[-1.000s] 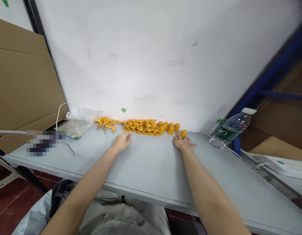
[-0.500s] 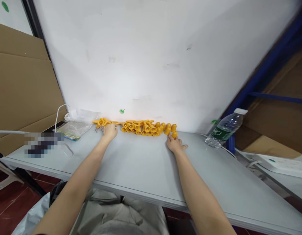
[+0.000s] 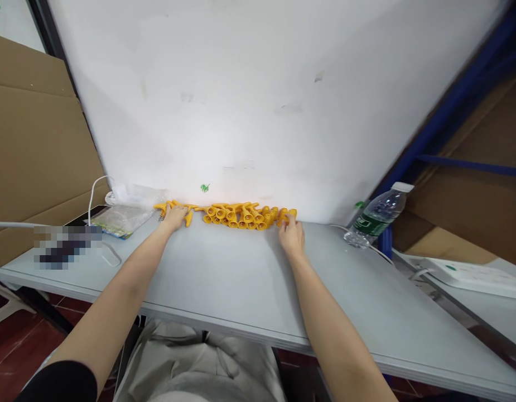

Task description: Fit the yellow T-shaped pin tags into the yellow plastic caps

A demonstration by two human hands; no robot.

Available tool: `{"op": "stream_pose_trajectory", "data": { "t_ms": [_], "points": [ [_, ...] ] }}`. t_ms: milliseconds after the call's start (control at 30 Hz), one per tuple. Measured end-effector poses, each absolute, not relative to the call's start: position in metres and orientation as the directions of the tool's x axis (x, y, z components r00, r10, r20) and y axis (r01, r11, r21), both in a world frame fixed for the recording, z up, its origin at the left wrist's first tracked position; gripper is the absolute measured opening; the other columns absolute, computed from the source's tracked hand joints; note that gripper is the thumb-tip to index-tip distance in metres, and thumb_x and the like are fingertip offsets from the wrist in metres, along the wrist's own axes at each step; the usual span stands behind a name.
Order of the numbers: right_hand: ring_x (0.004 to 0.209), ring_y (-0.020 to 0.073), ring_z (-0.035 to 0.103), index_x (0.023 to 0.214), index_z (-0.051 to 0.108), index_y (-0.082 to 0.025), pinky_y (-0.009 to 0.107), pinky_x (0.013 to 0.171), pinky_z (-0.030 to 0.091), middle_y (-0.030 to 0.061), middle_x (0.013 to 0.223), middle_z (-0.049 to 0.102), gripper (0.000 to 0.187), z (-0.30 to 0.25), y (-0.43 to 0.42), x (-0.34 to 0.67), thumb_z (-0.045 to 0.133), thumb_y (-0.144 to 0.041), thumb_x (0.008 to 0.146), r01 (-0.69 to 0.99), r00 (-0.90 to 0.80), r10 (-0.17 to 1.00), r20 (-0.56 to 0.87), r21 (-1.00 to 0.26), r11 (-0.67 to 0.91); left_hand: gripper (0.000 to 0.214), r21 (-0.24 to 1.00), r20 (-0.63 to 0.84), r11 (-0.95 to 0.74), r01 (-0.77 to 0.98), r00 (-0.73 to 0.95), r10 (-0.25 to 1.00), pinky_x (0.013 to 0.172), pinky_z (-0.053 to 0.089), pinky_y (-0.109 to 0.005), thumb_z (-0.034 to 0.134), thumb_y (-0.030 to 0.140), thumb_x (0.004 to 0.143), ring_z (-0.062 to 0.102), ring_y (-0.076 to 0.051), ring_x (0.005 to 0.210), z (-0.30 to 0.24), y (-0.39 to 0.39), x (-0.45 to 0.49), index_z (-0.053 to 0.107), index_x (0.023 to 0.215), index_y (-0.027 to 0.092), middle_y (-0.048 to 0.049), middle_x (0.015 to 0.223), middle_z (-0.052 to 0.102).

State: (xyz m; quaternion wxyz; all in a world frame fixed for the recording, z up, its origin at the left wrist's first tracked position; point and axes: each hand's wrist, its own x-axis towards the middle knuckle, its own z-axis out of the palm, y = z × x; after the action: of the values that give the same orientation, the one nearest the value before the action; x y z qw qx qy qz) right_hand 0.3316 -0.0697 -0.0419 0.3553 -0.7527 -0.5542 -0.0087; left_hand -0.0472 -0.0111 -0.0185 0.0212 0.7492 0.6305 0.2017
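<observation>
A row of yellow plastic pieces [image 3: 241, 218] lies along the back of the table against the white board. Several are stacked with round flared open ends facing me. Over the left end, my left hand [image 3: 174, 219] rests on slim yellow pieces with its fingers apart; one yellow piece [image 3: 188, 218] sticks out at its right side. Metal chains there are mostly covered by the hand. At the right end, my right hand [image 3: 292, 237] has its thumb and finger around a small yellow cap [image 3: 285, 219], partly hidden by the fingers. Another cap [image 3: 293, 212] stands just behind it.
A plastic water bottle [image 3: 379, 218] leans at the right. Clear plastic bags [image 3: 124, 218], a white cable [image 3: 91, 195] and a blurred-out object [image 3: 65, 245] lie at the left. A cardboard sheet [image 3: 35, 139] borders the left side; a power strip [image 3: 475, 276] sits far right.
My left hand has shifted left onto the slim pieces, and a yellow piece now shows at its right. My right hand has turned and its fingers have come around a cap.
</observation>
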Motion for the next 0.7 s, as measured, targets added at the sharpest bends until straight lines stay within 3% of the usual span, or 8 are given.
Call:
{"op": "stream_pose_trajectory", "data": {
  "t_ms": [67, 167, 233, 300, 400, 500, 633, 700],
  "points": [
    [0.111, 0.0314, 0.057, 0.138, 0.039, -0.019, 0.044, 0.095, 0.043, 0.0183, 0.127, 0.055, 0.047, -0.038, -0.071, 0.329, 0.037, -0.030, 0.092, 0.830, 0.369, 0.813, 0.450, -0.553, -0.070, 0.014, 0.395, 0.331, -0.206, 0.896, 0.070, 0.941, 0.110, 0.023, -0.051, 0.059, 0.007, 0.074, 0.056, -0.029, 0.114, -0.015, -0.008, -0.052, 0.056, 0.079, 0.021, -0.0090, 0.096, 0.068],
    [0.113, 0.0302, 0.056, 0.138, 0.032, -0.017, 0.041, 0.094, 0.045, 0.0182, 0.132, 0.053, 0.054, -0.033, -0.072, 0.324, 0.044, -0.033, 0.088, 0.795, 0.352, 0.794, 0.496, -0.606, 0.027, 0.013, 0.687, 0.403, -0.139, 0.713, -0.215, 0.890, 0.101, 0.036, -0.041, 0.062, 0.011, 0.074, 0.058, -0.024, 0.105, -0.006, -0.005, -0.053, 0.056, 0.080, 0.021, -0.0047, 0.087, 0.066],
    [0.111, 0.0288, 0.058, 0.134, 0.033, -0.017, 0.040, 0.093, 0.046, 0.0175, 0.130, 0.055, 0.052, -0.031, -0.071, 0.321, 0.046, -0.035, 0.086, 0.775, 0.349, 0.790, 0.504, -0.630, 0.060, 0.012, 0.900, 0.318, -0.109, 0.421, -0.468, 0.824, 0.088, 0.044, -0.031, 0.061, 0.014, 0.075, 0.061, -0.018, 0.091, 0.001, -0.004, -0.050, 0.055, 0.082, 0.021, -0.0013, 0.082, 0.062],
    [0.108, 0.0269, 0.059, 0.129, 0.036, -0.017, 0.039, 0.092, 0.046, 0.0168, 0.129, 0.056, 0.048, -0.031, -0.069, 0.318, 0.047, -0.035, 0.086, 0.774, 0.335, 0.793, 0.509, -0.629, 0.077, 0.012, 0.983, 0.168, -0.085, 0.162, -0.613, 0.772, 0.073, 0.046, -0.025, 0.056, 0.014, 0.076, 0.060, -0.013, 0.075, 0.006, -0.004, -0.046, 0.055, 0.086, 0.020, 0.0012, 0.076, 0.057],
    [0.107, 0.0256, 0.058, 0.126, 0.039, -0.017, 0.038, 0.093, 0.046, 0.0178, 0.130, 0.054, 0.045, -0.032, -0.067, 0.314, 0.047, -0.034, 0.085, 0.783, 0.311, 0.788, 0.531, -0.613, 0.104, 0.015, 0.992, -0.049, -0.041, -0.120, -0.660, 0.750, 0.062, 0.044, -0.022, 0.053, 0.015, 0.077, 0.058, -0.011, 0.065, 0.011, -0.007, -0.042, 0.054, 0.091, 0.019, 0.0030, 0.069, 0.053],
    [0.112, 0.0268, 0.055, 0.124, 0.041, -0.015, 0.038, 0.096, 0.045, 0.0193, 0.129, 0.054, 0.043, -0.033, -0.066, 0.310, 0.048, -0.032, 0.084, 0.792, 0.282, 0.777, 0.562, -0.594, 0.142, 0.007, 0.915, -0.221, -0.044, -0.401, -0.590, 0.776, 0.063, 0.044, -0.022, 0.055, 0.025, 0.084, 0.061, -0.011, 0.070, 0.014, -0.016, -0.038, 0.052, 0.088, 0.021, 0.0020, 0.073, 0.054],
    [0.112, 0.0287, 0.054, 0.125, 0.044, -0.015, 0.044, 0.098, 0.043, 0.0189, 0.124, 0.056, 0.042, -0.032, -0.065, 0.304, 0.046, -0.029, 0.085, 0.805, 0.219, 0.771, 0.598, -0.557, 0.204, 0.021, 0.835, -0.261, -0.020, -0.550, -0.427, 0.866, 0.069, 0.049, -0.024, 0.048, 0.040, 0.093, 0.063, -0.012, 0.076, 0.014, -0.034, -0.025, 0.049, 0.085, 0.021, -0.0019, 0.082, 0.057],
    [0.112, 0.0286, 0.054, 0.124, 0.046, -0.015, 0.046, 0.099, 0.043, 0.0180, 0.122, 0.056, 0.041, -0.030, -0.065, 0.301, 0.046, -0.029, 0.086, 0.806, 0.158, 0.752, 0.640, -0.523, 0.276, 0.021, 0.828, -0.263, 0.028, -0.560, -0.344, 0.901, 0.073, 0.050, -0.025, 0.053, 0.041, 0.091, 0.063, -0.013, 0.078, 0.011, -0.043, -0.014, 0.050, 0.087, 0.021, -0.0024, 0.084, 0.057]
  ]
}}
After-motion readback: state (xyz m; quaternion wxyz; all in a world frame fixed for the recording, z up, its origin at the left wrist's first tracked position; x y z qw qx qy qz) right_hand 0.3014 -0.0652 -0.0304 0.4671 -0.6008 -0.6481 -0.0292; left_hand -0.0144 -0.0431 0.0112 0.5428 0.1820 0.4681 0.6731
